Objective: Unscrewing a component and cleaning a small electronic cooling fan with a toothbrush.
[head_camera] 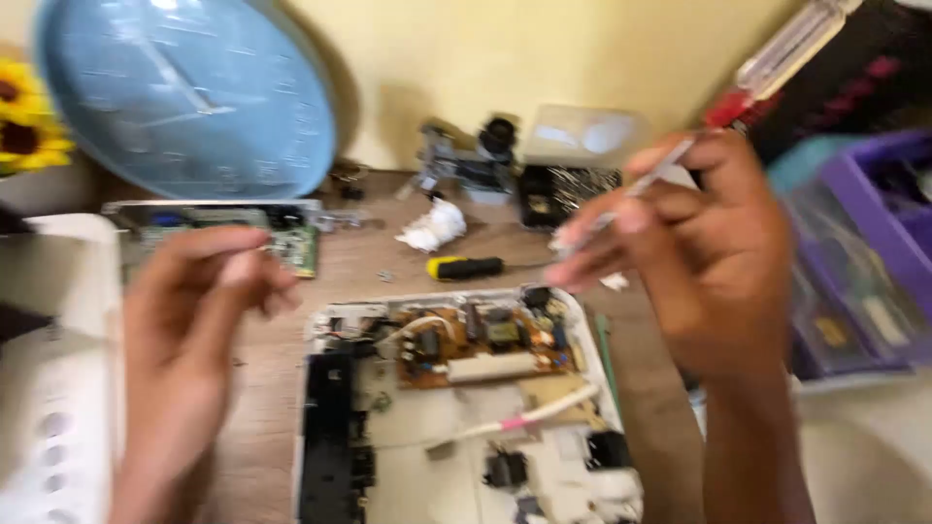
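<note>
Presently we find the right hand (714, 257) pinched shut on a thin pale tool (649, 180), its fingertips (592, 243) closed about the shaft; motion blur keeps us from telling what kind of tool it is. The left hand (199, 320) is raised, fingers curled toward the thumb, and we cannot tell whether anything lies between them.

Both hands hover above the opened white appliance casing (456, 408), which lies on the wooden table (262, 417) between them, not touched by either. Inside it a brown circuit board (481, 340) sits at the far end, with a white cable marked by a pink band (519, 422) running across the middle. We judge the work to be at an inspection or probing step on the exposed board; bringing the tool down would call for a steady approach clear of the cable.

Beyond the casing lie a yellow-and-black screwdriver (466, 267), a crumpled white tissue (432, 228) and a green circuit board (286, 238). A round blue clock (189, 92) leans against the wall, sunflowers (24, 116) at far left. A purple compartment box (864, 252) stands at right. No label is legible.
</note>
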